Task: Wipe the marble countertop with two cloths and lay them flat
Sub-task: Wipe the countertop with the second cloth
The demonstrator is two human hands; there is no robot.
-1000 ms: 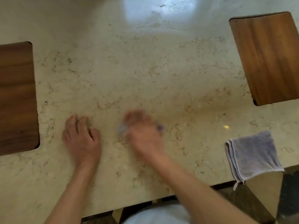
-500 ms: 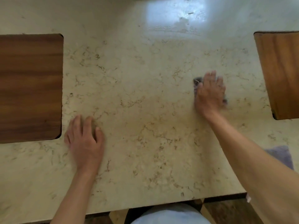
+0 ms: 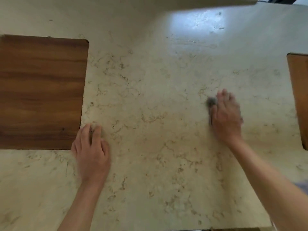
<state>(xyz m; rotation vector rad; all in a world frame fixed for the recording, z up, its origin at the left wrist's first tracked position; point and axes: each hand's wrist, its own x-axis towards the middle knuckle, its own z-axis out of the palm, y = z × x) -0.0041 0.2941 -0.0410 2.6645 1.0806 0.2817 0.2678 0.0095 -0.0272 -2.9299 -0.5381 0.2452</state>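
Note:
My right hand (image 3: 226,114) lies flat on a small grey cloth (image 3: 211,102) and presses it onto the beige marble countertop (image 3: 150,97); only the cloth's left edge shows beside my fingers. The hand is blurred. My left hand (image 3: 91,152) rests palm down on the marble, fingers together, with nothing under it, close to the corner of the left wooden panel. A sliver of a second grey cloth (image 3: 300,185) peeks out at the right edge above my right forearm.
A dark wooden inset panel (image 3: 41,92) fills the left side of the countertop. Another wooden panel (image 3: 300,97) sits at the right edge. The counter's near edge (image 3: 216,229) runs along the bottom. A bright window reflection (image 3: 196,22) lies at the far side.
My right hand swept the cloth from the middle, near my left hand, out to the right and farther back. My left hand stayed planted. The view shifted left, pushing the second cloth almost out of frame.

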